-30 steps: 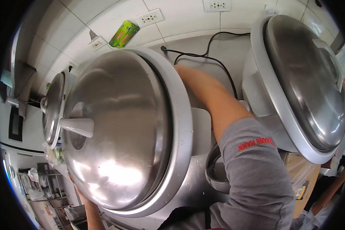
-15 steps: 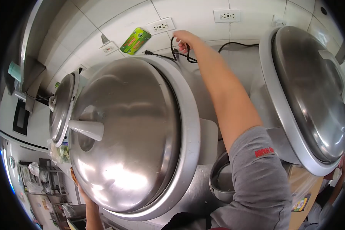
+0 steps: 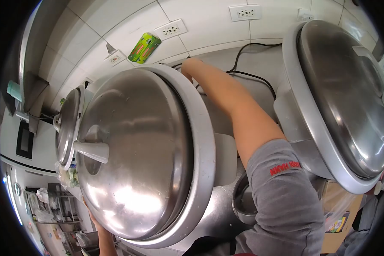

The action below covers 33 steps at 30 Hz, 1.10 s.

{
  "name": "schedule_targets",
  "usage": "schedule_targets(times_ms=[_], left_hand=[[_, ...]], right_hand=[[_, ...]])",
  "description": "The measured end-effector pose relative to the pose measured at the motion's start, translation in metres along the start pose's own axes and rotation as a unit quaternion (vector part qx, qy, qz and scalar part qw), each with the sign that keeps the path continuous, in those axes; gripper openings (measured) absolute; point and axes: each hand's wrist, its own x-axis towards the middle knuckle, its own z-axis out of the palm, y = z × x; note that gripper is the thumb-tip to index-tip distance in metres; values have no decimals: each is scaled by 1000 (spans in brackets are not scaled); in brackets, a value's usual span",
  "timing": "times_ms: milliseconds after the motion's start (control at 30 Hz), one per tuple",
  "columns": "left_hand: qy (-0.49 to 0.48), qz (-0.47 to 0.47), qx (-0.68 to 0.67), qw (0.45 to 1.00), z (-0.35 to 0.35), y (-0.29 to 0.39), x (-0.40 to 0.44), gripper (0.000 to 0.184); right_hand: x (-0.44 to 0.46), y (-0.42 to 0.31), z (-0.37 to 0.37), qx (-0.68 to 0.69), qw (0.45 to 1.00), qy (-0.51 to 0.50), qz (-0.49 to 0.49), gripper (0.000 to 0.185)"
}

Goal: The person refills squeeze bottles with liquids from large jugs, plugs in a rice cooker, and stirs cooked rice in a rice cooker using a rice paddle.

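Observation:
A large round cooker (image 3: 136, 153) with a domed metal lid and a grey handle fills the middle of the view. My right hand (image 3: 189, 68) reaches behind its far right rim, beside a black cord (image 3: 254, 76) on the metal counter. The fingers are mostly hidden there, so what they hold cannot be made out. My left hand (image 3: 91, 213) is at the cooker's lower left side, its fingers largely hidden behind the rim.
Another lidded cooker (image 3: 341, 98) stands at the right, a smaller one (image 3: 69, 128) at the left. A metal pot (image 3: 244, 200) sits beside my right sleeve. Wall outlets (image 3: 245, 13) and a green packet (image 3: 144, 48) are behind. A cardboard box (image 3: 335, 239) is at lower right.
My right hand was lifted near the wall with a loop of cord half a second ago; now it is lower, behind the cooker's rim. My left hand stays at the cooker's side.

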Motion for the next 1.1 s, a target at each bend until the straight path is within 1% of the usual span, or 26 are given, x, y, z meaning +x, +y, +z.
schedule_targets(times_ms=[33,67,100,133,200,233,300,333,400,433,500,533,567,600,633,700,733,800,833,867,900,933,1000,1033,1067,1100], left_hand=[[5,-1,2,1000,-1,0,-2,65],[11,0,3,1000,0,1,-1,65],[14,-2,1,1000,0,3,-2,65],[17,-3,0,1000,0,2,-3,65],[22,-10,-2,1000,1,0,-2,65],[24,-13,0,1000,1,1,-1,65],[29,-16,4,999,3,3,-1,65],[31,-16,5,999,3,4,-2,65],[37,-17,5,999,3,7,-4,65],[40,-18,5,999,3,7,-4,65],[43,-16,1,999,4,7,-5,65],[46,-16,-1,999,4,6,-7,65],[51,-15,-3,999,3,6,-8,65],[54,-17,-7,998,3,4,-10,65],[57,-17,-10,998,3,4,-9,65],[62,-21,-15,998,3,2,-9,65],[64,-21,-16,998,4,1,-9,65],[68,-20,-23,997,5,1,-8,65],[72,-21,-26,997,5,1,-9,65],[77,-21,-32,996,6,2,-9,65],[81,-21,-37,996,7,2,-9,65],[86,-21,-43,995,9,2,-8,65],[97,-22,-59,993,13,3,-8,65],[107,-21,-72,991,18,5,-8,65],[118,-20,-83,989,23,7,-9,65],[133,-19,-103,986,30,8,-9,65]], right_hand=[[4,1,8,0,1000,1,-3,34],[10,4,19,57,991,119,-18,32],[17,4,28,114,965,233,-32,31],[34,2,34,114,965,233,-32,31],[69,5,50,278,905,319,-31,27],[63,5,56,285,905,316,-28,27],[43,1,59,372,815,441,53,21],[46,3,56,376,812,443,49,21],[51,6,57,293,811,505,39,22],[63,0,67,294,810,506,38,22],[98,-17,85,219,692,679,112,25],[92,-15,79,218,691,681,105,25],[84,-7,73,257,768,581,79,26],[76,-2,69,291,832,469,55,27],[78,-2,69,288,833,469,53,27],[81,3,71,248,875,414,1,25],[95,3,68,248,877,413,2,25],[129,2,50,277,862,424,-25,21],[107,3,38,275,862,426,-27,21],[65,8,19,515,808,279,-61,21],[42,11,8,712,688,109,-89,22],[43,15,4,711,688,110,-89,22],[44,25,-6,718,664,165,-127,32],[42,23,-6,716,665,166,-128,32],[40,19,-3,744,587,287,-139,32],[38,17,-3,755,496,402,-148,33]])
